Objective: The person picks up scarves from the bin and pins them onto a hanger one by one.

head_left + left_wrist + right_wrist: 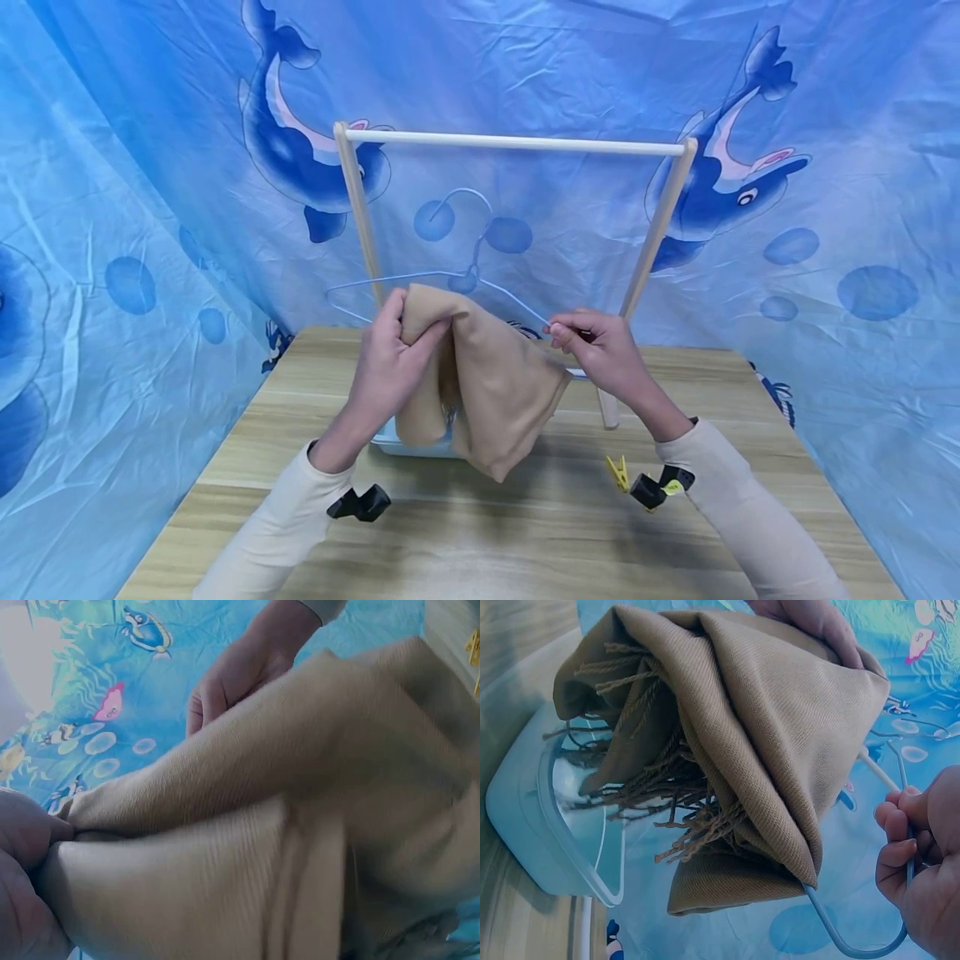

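A tan scarf (pixel 495 375) with twisted fringe (pixel 697 825) hangs in folds in front of a thin blue wire hanger (pixel 517 300). My left hand (pixel 386 358) pinches the scarf's upper edge between thumb and fingers. To the right, my right hand (pixel 600 346) grips the hanger at its right end; the right wrist view has its fingers (pixel 892 859) curled round the wire. The hanger's hook points up, and its lower part is hidden behind the cloth. In the left wrist view the scarf (pixel 187 877) fills most of the picture, partly blurred.
Behind the hanger stands a rack with a white top bar (pixel 517 143) and wooden legs (pixel 660 225). A light blue basin (pixel 532 810) sits under the scarf on the wooden table (pixel 465 542). Near my right wrist lies a yellow clothespin (pixel 618 473). Blue printed sheets surround the table.
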{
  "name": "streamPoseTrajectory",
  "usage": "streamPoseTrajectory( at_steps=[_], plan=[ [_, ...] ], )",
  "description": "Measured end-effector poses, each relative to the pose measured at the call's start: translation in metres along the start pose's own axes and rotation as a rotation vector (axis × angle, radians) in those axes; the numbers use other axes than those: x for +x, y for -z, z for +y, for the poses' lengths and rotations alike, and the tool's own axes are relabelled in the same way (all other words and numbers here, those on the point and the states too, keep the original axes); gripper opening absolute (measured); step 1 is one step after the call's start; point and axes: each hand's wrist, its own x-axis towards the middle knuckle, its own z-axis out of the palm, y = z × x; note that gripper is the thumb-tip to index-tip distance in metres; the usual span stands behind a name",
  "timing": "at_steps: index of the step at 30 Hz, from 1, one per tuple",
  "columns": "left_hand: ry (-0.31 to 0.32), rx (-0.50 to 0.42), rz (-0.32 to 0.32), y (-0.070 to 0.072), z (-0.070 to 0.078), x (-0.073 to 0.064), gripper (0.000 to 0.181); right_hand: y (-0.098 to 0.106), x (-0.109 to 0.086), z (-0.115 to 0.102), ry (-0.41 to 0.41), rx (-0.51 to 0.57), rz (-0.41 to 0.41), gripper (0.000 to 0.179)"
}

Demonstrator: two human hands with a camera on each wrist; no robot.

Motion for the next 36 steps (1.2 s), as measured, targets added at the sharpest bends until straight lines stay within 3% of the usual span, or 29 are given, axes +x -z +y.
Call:
streamPoseTrajectory(
  at_steps=[5,11,16,21,27,36],
  plan=[
    [0.01,0.037,-0.041,-0.001,-0.001,0.005,0.022,-0.002,0.001,0.003,-0.002,0.007,0.005,0.012],
    [0.015,-0.112,-0.087,-0.005,-0.005,0.012,0.02,-0.006,0.001,0.008,-0.005,-0.021,0.021,0.012],
    [0.06,-0.289,-0.037,-0.011,-0.005,0.016,0.014,-0.013,-0.001,-0.003,-0.015,-0.067,0.028,0.009],
    [0.127,-0.456,0.049,-0.018,0.002,0.015,0.02,-0.019,-0.005,-0.01,-0.027,-0.046,0.022,0.009],
    [0.119,-0.506,0.137,-0.021,0.008,0.011,0.025,-0.025,-0.014,0.019,-0.066,-0.028,0.042,0.011],
    [0.124,-0.528,0.131,-0.024,0.007,0.004,0.016,-0.019,-0.017,0.013,-0.1,0.084,0.044,0.015]
  ],
)
